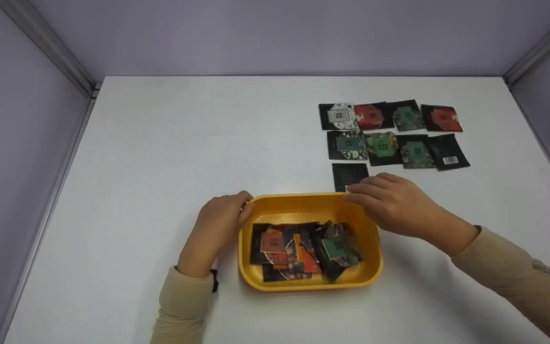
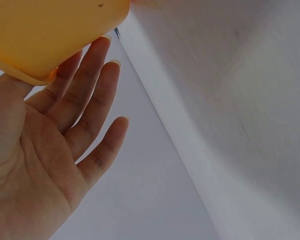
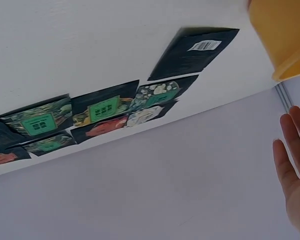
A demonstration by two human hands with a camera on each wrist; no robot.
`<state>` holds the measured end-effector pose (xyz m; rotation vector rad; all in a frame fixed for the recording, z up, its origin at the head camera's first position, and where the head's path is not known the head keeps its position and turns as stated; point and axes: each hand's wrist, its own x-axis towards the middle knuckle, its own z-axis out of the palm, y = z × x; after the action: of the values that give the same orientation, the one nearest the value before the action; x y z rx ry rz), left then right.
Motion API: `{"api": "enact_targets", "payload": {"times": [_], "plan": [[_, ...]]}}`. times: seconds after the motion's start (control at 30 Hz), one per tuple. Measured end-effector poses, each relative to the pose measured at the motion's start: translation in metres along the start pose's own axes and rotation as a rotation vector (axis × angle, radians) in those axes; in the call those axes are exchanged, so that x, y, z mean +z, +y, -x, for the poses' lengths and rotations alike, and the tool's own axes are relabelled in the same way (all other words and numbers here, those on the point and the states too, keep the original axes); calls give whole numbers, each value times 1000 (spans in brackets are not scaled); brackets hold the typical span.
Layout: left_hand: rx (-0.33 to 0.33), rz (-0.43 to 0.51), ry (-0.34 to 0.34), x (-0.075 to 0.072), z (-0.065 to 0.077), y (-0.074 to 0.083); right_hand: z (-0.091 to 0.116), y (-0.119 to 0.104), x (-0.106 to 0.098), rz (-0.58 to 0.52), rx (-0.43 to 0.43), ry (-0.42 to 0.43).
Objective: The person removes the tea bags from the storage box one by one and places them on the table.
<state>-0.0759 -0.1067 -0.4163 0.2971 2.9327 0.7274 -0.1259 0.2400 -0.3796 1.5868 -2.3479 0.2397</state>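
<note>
A yellow plastic bin stands near the front of the table with several flat black sachets inside, their labels red, orange and green. My left hand grips its far left corner; in the left wrist view the thumb is at the rim and the fingers lie against the outer wall. Over the far right corner is my right hand, its fingertips right at the rim. Just beyond them lies a black sachet, barcode side up and partly hidden by the fingers. In the right wrist view the fingers are nearly straight.
Behind the bin, two rows of sachets lie on the white table, among them a white-labelled sachet and a barcode-side-up sachet. Grey panels wall in the table at the back and sides.
</note>
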Motion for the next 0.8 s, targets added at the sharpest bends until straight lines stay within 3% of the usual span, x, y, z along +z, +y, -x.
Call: {"api": "enact_targets", "payload": {"times": [0.3, 0.67, 0.8], "plan": [[8, -3, 4, 0, 0, 0, -8, -30, 4, -37, -137, -60], [13, -8, 9, 0, 0, 0, -12, -52, 6, -25, -225, -140], [8, -12, 6, 1, 0, -1, -13, -59, 9, 0, -202, -214]]}}
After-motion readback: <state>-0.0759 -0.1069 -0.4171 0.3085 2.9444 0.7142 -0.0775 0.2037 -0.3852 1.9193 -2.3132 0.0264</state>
